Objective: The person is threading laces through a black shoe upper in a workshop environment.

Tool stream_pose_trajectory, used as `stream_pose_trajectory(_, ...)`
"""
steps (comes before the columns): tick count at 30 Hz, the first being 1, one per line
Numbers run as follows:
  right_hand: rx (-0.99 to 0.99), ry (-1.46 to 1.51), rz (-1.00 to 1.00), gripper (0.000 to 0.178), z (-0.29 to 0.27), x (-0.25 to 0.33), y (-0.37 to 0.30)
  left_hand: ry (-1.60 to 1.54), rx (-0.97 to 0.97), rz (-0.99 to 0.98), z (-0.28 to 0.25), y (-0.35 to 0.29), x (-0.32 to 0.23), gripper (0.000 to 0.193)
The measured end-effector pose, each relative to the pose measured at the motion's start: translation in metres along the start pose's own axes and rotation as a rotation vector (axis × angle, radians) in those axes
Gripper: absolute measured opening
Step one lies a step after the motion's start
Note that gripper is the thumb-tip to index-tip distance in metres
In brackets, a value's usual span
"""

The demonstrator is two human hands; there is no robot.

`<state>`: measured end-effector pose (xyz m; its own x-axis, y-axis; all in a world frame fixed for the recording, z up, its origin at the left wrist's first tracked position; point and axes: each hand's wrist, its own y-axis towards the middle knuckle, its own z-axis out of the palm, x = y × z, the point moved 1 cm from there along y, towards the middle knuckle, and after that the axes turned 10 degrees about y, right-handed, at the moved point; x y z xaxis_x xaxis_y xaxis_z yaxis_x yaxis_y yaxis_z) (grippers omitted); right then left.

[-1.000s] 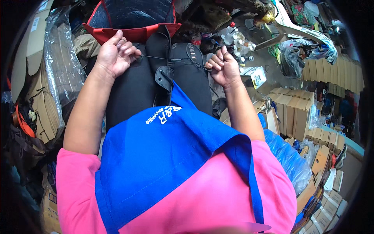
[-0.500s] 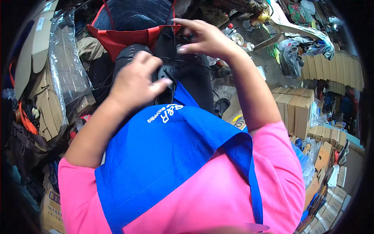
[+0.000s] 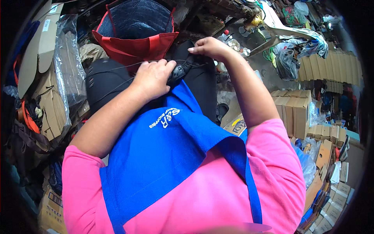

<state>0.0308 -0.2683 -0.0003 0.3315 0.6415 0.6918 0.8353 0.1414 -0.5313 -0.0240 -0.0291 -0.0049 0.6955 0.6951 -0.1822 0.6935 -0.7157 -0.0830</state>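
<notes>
Across my lap lies a black shoe-like piece [image 3: 180, 72] with small holes, partly covered by my fingers. My left hand [image 3: 154, 78] is closed over its near end, the fingers curled and pointing right. Higher and to the right, my right hand [image 3: 212, 47] pinches thumb against finger at the far end of the dark material; what sits in the pinch is too small to make out. A thin dark cord trails from the left hand out over my left knee. My black trousers [image 3: 105, 84] make the edges of the piece hard to see.
A red bag [image 3: 136, 48] with a silvery lining stands gaping beyond my knees. Flattened cardboard and clear plastic wrap [image 3: 70, 58] lie at the left. On the right are stacked cartons [image 3: 292, 111], plastic bags [image 3: 287, 60] and a row of cardboard pieces [image 3: 331, 68].
My left hand has moved right and closed over the black piece, which is now slanted toward the upper right. My right hand has shifted right, its spread fingers now pinched together. My left knee has swung outward.
</notes>
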Motion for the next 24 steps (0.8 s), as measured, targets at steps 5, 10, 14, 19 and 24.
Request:
stream_pose_trajectory(5,-0.228,0.22,-0.03,0.041,0.02,-0.027,-0.043,0.009,-0.047,-0.005,-0.019,0.004,0.019,0.079)
stream_pose_trajectory(10,-0.325,0.26,-0.122,0.039,0.033,-0.03,-0.043,-0.324,-0.165,-0.058,-0.016,-0.013,0.037,0.073)
stream_pose_trajectory(14,-0.347,0.215,-0.117,0.04,0.038,-0.032,-0.035,-0.055,-0.192,-0.002,0.008,-0.013,0.01,0.064)
stream_pose_trajectory(19,-0.374,0.107,-0.143,0.042,0.051,-0.026,-0.033,0.18,-0.244,0.054,0.029,0.004,0.033,0.049)
stream_pose_trajectory(24,-0.38,0.103,-0.274,0.04,0.063,-0.024,-0.05,0.138,-0.235,0.321,-0.014,-0.014,0.045,0.038)
